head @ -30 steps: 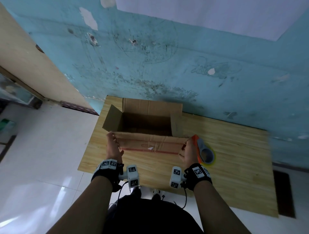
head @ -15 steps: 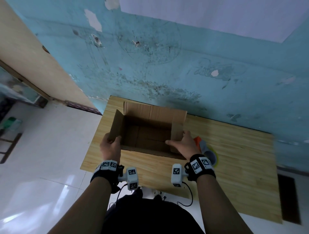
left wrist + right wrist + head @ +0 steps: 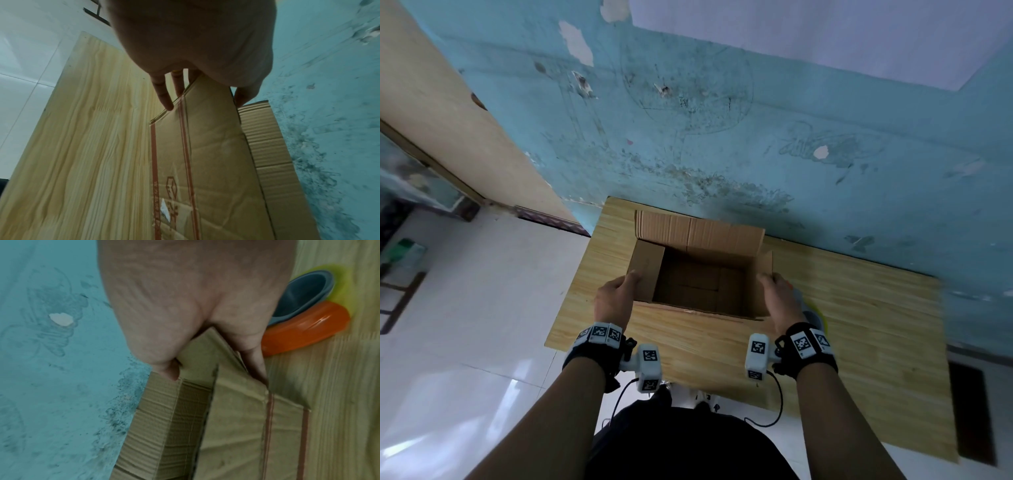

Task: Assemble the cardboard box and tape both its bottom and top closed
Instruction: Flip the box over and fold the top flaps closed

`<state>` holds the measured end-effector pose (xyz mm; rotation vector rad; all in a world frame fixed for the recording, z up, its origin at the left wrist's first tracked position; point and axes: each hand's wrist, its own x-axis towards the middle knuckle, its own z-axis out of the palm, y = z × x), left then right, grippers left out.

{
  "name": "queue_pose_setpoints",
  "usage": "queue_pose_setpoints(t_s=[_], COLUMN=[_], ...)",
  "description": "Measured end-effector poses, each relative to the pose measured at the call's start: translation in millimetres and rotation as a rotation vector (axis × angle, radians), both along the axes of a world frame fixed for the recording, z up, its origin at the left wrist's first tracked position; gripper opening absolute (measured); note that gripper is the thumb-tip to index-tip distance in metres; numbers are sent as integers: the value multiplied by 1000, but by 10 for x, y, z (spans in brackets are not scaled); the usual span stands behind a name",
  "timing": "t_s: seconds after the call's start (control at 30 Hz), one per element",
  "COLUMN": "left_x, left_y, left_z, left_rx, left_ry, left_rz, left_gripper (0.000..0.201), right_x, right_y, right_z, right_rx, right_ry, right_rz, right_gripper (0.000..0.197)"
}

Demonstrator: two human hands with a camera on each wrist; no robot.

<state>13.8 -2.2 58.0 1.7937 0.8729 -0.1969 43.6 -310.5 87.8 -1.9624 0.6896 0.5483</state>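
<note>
The cardboard box (image 3: 698, 274) sits open-topped on the wooden table (image 3: 859, 325), so both hands can fold flaps. Left hand (image 3: 616, 301) pinches the left flap, right hand (image 3: 779, 298) pinches the right. Tape dispenser (image 3: 304, 324) waits just outside the right-hand grip.

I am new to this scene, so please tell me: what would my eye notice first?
The open cardboard box stands on the wooden table against the stained blue wall. The left hand and right hand each hold a side flap. An orange tape dispenser lies beside the right hand.
</note>
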Motion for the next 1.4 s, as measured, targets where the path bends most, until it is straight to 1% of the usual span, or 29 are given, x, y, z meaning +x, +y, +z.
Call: queue_pose_setpoints(t_s=[0.07,0.13,0.17,0.27,0.3,0.37,0.43,0.5,0.53,0.57,0.6,0.63,0.67,0.7,0.77,0.8,0.87,1.0,1.1,1.13,1.2,1.23,1.27,1.3,1.33,1.4], left_x=[35,38,36,19,12,-13,-59,-116,-146,-178,-206,-236,-251,-262,-260,-260,-268,-279,-270,-264,-235,-218,-204,-197,-190,-183], left_y=[14,8,11,23,17,19,37,44,57,61,72,90,101,112,157,169,178,178,177,167,159,157,159,159,161,156], left_z=[-11,-25,-34,-31,-14,-1,0,13,-17,-47,-79,-120,-159,-182,-195,-193,-202,-194,-239,-260,-324,-340,-359,-375,-390,-410], left_rx=[22,23,8,-127,-178,-270,-333,-364,-375,-383,-386,-372,-335,-266,-100,-40,24,52,84,73,53,51,51,54,58,70], left_ry=[11,26,31,-9,-30,-66,-96,-151,-176,-195,-212,-219,-221,-219,-215,-213,-217,-198,-193,-199,-189,-172,-156,-146,-143,-157], left_rz=[1,1,7,57,80,113,110,81,74,67,58,32,-12,-83,-240,-294,-355,-332,-273,-221,-116,-92,-89,-89,-88,-90], left_gripper=[43,45,46,61,60,49,46,47,47,52,63,75,80,73,48,46,56,71,78,73,53,46,45,48,52,56], right_x=[-36,-70,-82,-98,-106,-126,-144,-164,-172,-177,-176,-177,-172,-173,-188,-201,-227,-217,-220,-222,-223,-216,-209,-208,-205,-193], right_y=[1,6,5,13,23,35,50,50,47,40,33,27,22,20,18,13,1,-41,38,47,38,35,29,32,40,53], right_z=[-10,-7,4,23,42,55,50,33,27,25,15,7,-11,-25,-66,-75,-111,-184,-74,-69,-120,-137,-178,-187,-167,-139], right_rx=[61,118,120,111,103,92,109,138,148,152,152,150,149,150,155,151,140,189,250,275,309,313,305,299,281,229], right_ry=[-29,-77,-106,-145,-131,-87,-58,-38,-36,-38,-45,-52,-55,-52,-41,-36,-27,16,11,10,21,37,58,66,67,50], right_rz=[-30,-47,-28,73,119,172,158,131,118,110,105,106,106,101,82,75,80,51,-27,-56,-123,-167,-212,-234,-224,-141], right_gripper=[49,46,45,47,52,61,65,63,63,63,63,63,62,62,63,64,65,67,69,68,67,69,73,73,67,53])
